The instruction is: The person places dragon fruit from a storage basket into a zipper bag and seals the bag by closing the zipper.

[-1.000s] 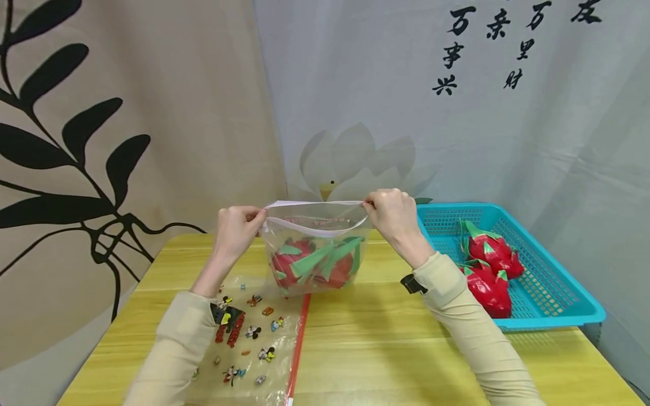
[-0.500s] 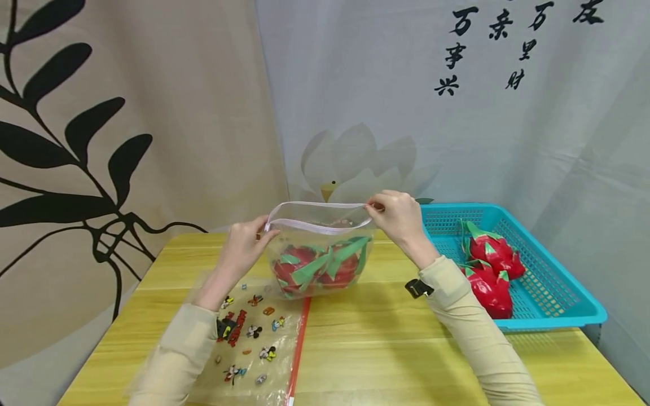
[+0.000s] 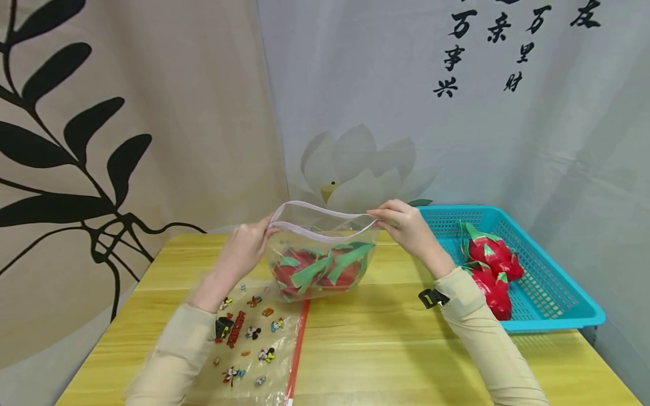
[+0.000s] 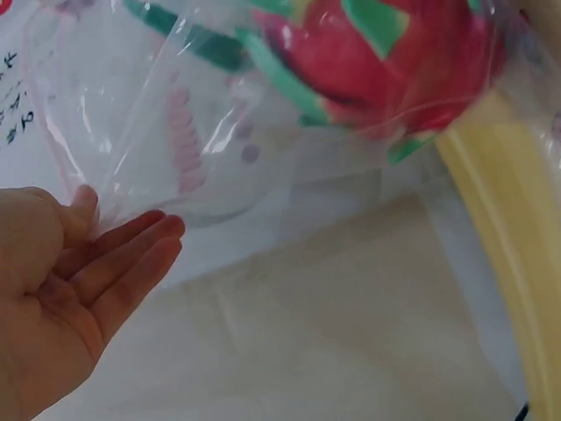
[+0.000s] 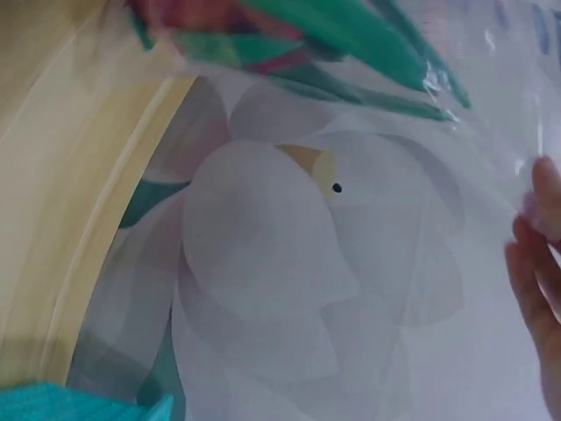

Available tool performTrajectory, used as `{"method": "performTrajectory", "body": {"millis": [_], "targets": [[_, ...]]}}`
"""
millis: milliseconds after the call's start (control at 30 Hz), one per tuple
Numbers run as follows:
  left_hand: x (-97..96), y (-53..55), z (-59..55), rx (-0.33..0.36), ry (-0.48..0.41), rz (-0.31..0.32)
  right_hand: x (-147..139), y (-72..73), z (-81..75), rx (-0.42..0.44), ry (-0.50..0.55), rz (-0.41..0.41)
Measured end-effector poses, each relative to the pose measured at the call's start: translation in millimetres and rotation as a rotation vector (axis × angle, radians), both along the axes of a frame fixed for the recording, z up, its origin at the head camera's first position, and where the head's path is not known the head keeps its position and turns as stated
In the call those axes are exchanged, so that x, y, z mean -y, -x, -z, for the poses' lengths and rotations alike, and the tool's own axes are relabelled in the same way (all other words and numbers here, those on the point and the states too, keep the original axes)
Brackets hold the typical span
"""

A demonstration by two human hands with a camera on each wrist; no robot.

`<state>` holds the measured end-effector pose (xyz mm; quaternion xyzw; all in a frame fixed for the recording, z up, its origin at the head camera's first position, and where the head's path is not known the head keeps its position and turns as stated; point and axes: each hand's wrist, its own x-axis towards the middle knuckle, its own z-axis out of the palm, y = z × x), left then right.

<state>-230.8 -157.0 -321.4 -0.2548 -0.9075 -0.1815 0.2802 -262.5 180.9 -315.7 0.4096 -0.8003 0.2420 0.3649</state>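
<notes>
A clear zip bag hangs between my hands over the far part of the table, its white-edged mouth gaping. Inside lie red dragon fruits with green leaf tips, seen through the plastic. My left hand pinches the left corner of the mouth; in the left wrist view the thumb presses the plastic against the fingers. At the opposite corner my right hand pinches the rim between thumb and fingertips, and the right wrist view catches part of that hand at its edge.
To the right stands a blue plastic basket holding two more dragon fruits. A flat clear bag with cartoon prints and a red zip strip lies on the wooden table, partly under my left arm. A printed curtain hangs behind.
The bag's mouth gapes wider, its front rim lower than before. My left hand has shifted its hold on the corner; my right hand has moved slightly right and down, its fingers straighter.
</notes>
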Motion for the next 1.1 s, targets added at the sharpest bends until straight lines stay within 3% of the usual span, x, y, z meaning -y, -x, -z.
{"method": "performTrajectory", "body": {"millis": [100, 233, 433, 767, 900, 1033, 1100], "targets": [[3.1, -0.7, -6.7, -0.057, 0.026, -0.001, -1, 1.5, 2.1, -0.166, -0.018, 0.062], [10.7, 0.6, -6.4, -0.195, 0.052, 0.003, -1, 4.4, 7.8, -0.289, -0.016, 0.136], [23.1, 7.9, 6.5, -0.419, 0.067, 0.033, -2, 8.7, 16.9, -0.378, 0.006, 0.171], [27.1, 17.0, 22.8, -0.621, 0.044, 0.091, -1, 15.7, 25.5, -0.490, 0.017, 0.203], [25.2, 16.3, 33.0, -0.675, 0.011, 0.119, 6, 14.9, 31.2, -0.462, 0.062, 0.326], [23.5, 15.4, 39.1, -0.726, -0.006, 0.124, 26, 3.0, 32.8, -0.319, 0.057, 0.489], [22.1, 15.4, 40.6, -0.755, -0.023, 0.112, 43, -5.7, 32.8, -0.274, 0.033, 0.513]]}}
